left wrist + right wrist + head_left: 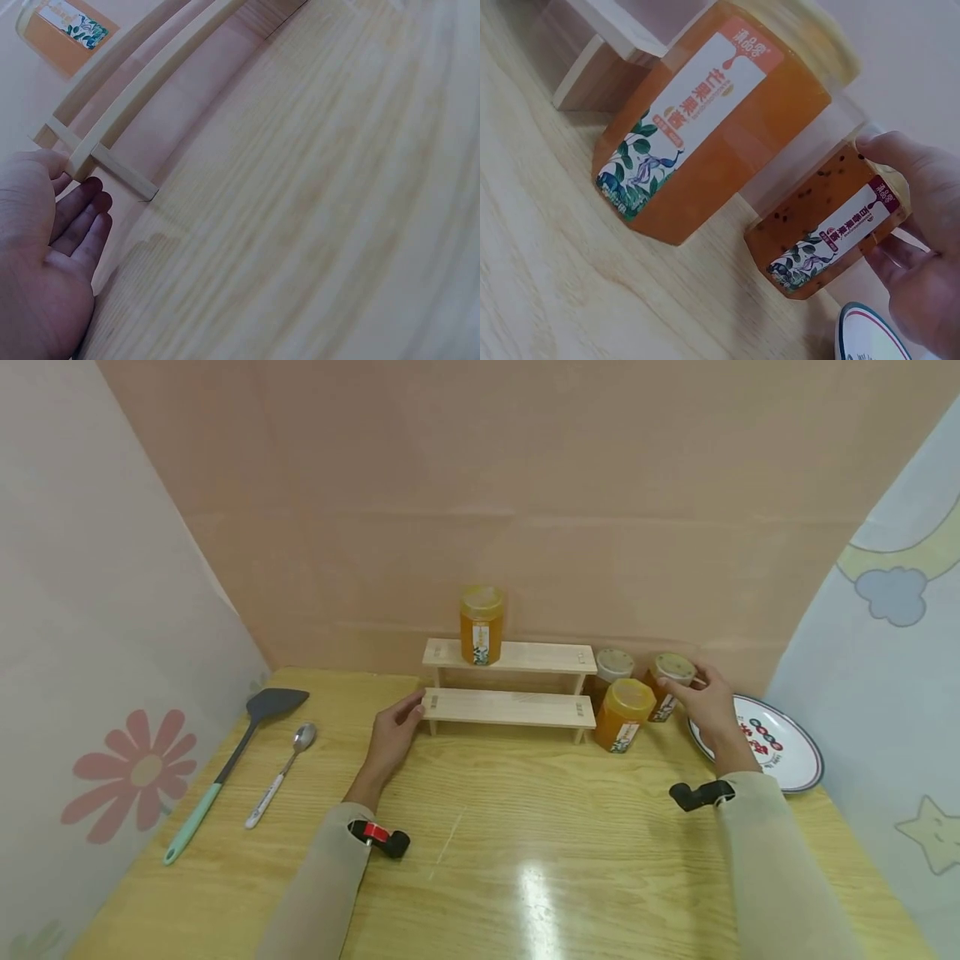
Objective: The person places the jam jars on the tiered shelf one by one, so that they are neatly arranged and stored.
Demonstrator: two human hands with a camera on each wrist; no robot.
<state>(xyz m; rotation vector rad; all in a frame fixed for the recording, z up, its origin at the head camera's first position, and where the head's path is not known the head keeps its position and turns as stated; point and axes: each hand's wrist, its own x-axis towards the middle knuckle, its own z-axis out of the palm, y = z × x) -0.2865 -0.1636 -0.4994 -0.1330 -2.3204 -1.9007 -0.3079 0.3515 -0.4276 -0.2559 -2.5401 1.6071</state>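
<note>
right hand on a seeded jar, left hand at the rack's end

the right hand [708,702] curls its fingers [900,154] round the seeded jar [832,225], which stands upright on the table [525,860], long axis vertical, lid up, far right beside the plate [787,752]. just left of it stand an orange jar [622,714] and a pale-lidded jar [613,667]. the left hand [393,731], fingers straight, touches the left end of the stepped wooden rack [510,706], whose length runs left to right. another jar [481,625] stands upright on its far step.

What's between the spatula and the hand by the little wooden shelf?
A spoon lies on the table between the spatula and the left hand, which touches the shelf. The head view shows it.
</note>
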